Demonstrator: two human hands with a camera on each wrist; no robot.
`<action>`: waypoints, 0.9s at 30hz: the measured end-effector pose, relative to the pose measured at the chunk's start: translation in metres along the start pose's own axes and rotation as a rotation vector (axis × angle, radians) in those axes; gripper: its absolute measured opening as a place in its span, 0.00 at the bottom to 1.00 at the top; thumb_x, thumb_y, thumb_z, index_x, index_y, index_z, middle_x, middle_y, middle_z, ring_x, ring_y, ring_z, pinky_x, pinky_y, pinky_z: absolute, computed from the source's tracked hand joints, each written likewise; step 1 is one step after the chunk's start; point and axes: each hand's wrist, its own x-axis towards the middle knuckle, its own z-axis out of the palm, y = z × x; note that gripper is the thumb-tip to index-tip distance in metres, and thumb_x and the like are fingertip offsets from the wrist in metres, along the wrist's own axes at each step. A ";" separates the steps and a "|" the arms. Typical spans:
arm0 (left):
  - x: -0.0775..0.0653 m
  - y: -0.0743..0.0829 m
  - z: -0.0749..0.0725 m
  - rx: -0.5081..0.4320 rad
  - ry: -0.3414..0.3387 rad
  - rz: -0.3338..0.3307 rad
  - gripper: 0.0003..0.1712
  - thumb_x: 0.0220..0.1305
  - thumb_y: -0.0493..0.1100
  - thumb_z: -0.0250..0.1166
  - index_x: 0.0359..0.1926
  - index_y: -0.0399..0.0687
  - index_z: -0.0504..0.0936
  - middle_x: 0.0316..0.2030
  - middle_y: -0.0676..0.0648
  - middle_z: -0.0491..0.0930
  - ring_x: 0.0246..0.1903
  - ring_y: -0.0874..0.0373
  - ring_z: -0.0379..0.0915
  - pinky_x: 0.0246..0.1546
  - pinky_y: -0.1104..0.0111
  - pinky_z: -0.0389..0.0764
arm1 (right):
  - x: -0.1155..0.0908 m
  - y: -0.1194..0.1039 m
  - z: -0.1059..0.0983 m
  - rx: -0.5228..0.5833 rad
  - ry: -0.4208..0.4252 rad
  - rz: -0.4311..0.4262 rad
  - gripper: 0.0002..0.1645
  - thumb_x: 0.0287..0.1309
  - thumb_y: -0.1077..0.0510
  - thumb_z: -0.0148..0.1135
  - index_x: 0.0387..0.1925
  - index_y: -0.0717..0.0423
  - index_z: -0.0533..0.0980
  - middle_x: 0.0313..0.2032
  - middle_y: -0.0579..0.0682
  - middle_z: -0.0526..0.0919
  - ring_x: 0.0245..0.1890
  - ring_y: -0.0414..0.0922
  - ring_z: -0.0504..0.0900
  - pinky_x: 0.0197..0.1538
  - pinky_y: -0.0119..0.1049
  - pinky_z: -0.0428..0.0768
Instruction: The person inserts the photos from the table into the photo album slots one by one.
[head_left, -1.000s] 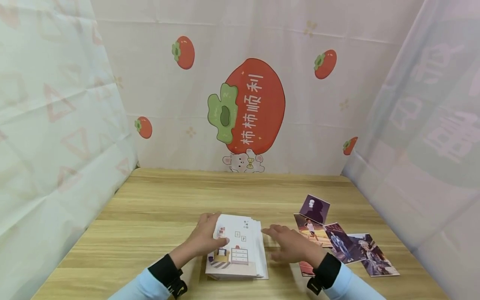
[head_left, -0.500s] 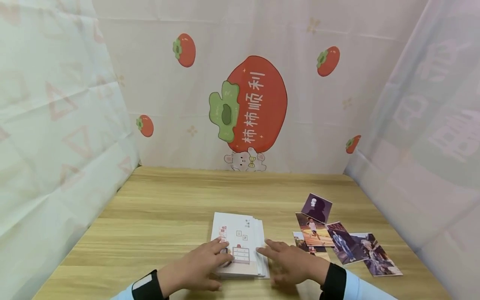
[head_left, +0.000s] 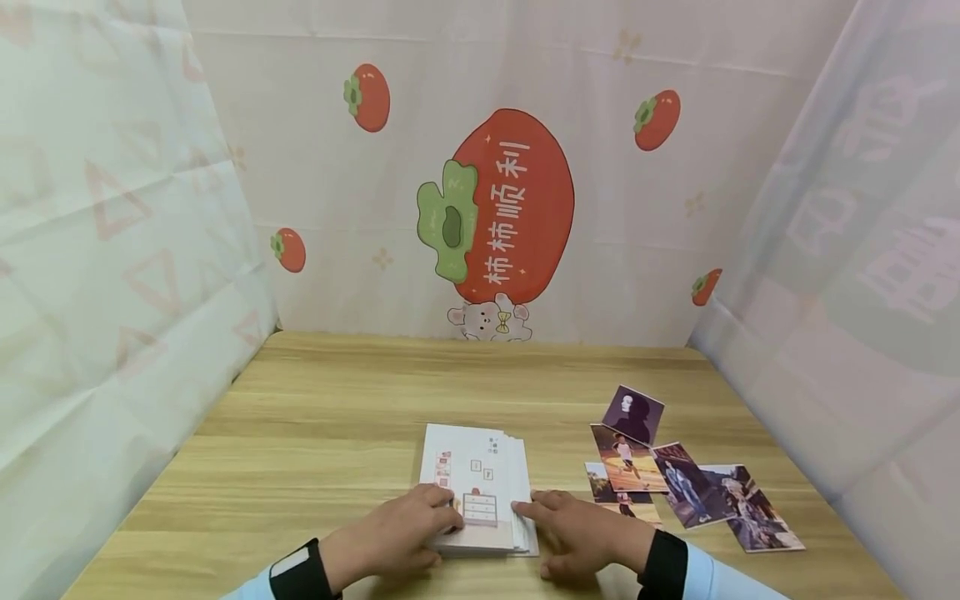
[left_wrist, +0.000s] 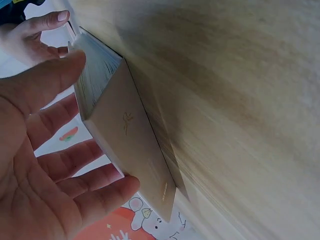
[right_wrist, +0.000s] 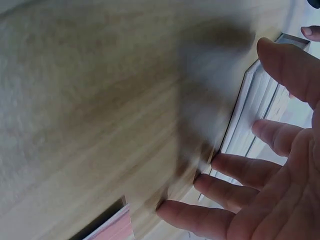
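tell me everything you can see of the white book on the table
The white book lies closed, flat on the wooden table. Its stiff-looking cover shows a drawn chest of drawers, small frames and lettering; the beige spine bears a faint mark. Whitish pages show past the cover's right edge and at the near end. The left hand rests over its near left part; the right hand seems to touch its right side with one fingertip.

A pale cloth [head_left: 315,175] hangs across the upper frame, a big red persimmon [head_left: 528,217] printed near its centre, a bear [head_left: 480,320] below; the wooden worktop [head_left: 337,392] spans the lower frame.
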 end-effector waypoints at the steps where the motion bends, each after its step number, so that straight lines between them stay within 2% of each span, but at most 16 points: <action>1: 0.001 0.000 0.000 0.008 -0.002 -0.006 0.20 0.45 0.41 0.73 0.43 0.52 0.80 0.46 0.49 0.73 0.48 0.55 0.68 0.46 0.64 0.73 | 0.000 0.000 0.000 -0.001 0.001 0.002 0.44 0.52 0.41 0.63 0.69 0.43 0.58 0.63 0.60 0.63 0.60 0.56 0.64 0.54 0.51 0.69; 6: 0.007 0.000 0.000 0.042 -0.001 -0.017 0.17 0.46 0.38 0.72 0.40 0.53 0.82 0.41 0.51 0.74 0.43 0.57 0.70 0.44 0.66 0.73 | -0.001 -0.002 0.000 -0.006 0.006 0.015 0.46 0.51 0.42 0.64 0.69 0.42 0.57 0.63 0.60 0.63 0.61 0.56 0.64 0.54 0.51 0.69; 12: 0.008 0.000 0.002 0.030 0.000 -0.021 0.17 0.46 0.38 0.71 0.40 0.54 0.83 0.40 0.52 0.75 0.40 0.59 0.70 0.41 0.68 0.73 | -0.001 -0.003 0.003 -0.009 0.001 0.021 0.45 0.51 0.42 0.64 0.69 0.42 0.57 0.63 0.59 0.63 0.60 0.56 0.64 0.53 0.50 0.70; 18: 0.007 -0.001 0.004 0.032 0.057 0.018 0.17 0.43 0.34 0.68 0.37 0.52 0.82 0.37 0.52 0.74 0.36 0.60 0.69 0.39 0.69 0.73 | 0.000 -0.002 0.004 -0.011 -0.001 0.014 0.45 0.52 0.42 0.64 0.69 0.42 0.56 0.63 0.59 0.63 0.60 0.56 0.64 0.53 0.50 0.70; 24: 0.008 0.001 0.004 0.019 0.057 0.037 0.19 0.40 0.30 0.65 0.36 0.51 0.80 0.34 0.55 0.71 0.32 0.63 0.65 0.35 0.71 0.71 | -0.001 -0.001 0.004 0.004 -0.004 0.011 0.45 0.52 0.43 0.64 0.69 0.42 0.56 0.63 0.59 0.63 0.60 0.56 0.64 0.53 0.49 0.70; 27: 0.007 -0.001 0.006 0.007 0.104 0.071 0.20 0.37 0.28 0.63 0.35 0.49 0.79 0.33 0.55 0.70 0.31 0.64 0.65 0.34 0.73 0.71 | 0.000 0.001 0.004 0.001 0.004 -0.002 0.45 0.52 0.43 0.64 0.69 0.42 0.56 0.63 0.60 0.62 0.60 0.57 0.64 0.53 0.50 0.70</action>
